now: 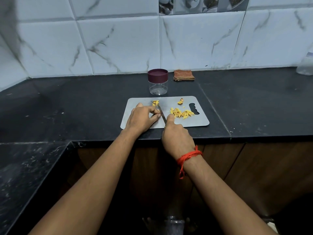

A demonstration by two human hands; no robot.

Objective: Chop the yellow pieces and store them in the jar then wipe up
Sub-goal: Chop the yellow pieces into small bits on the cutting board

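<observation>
Standing behind the board [186, 122]: lidded jar [158, 83], cloth [184, 75]; right hand [177, 136] grips knife [162, 114], left hand [142, 118] pinches yellow pieces [155, 102].

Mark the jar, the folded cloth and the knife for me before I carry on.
jar [158, 86], head view, on its clear wall.
cloth [184, 75], head view, middle of its folded top face.
knife [162, 115], head view, on the bare blade, about mid-length.
</observation>
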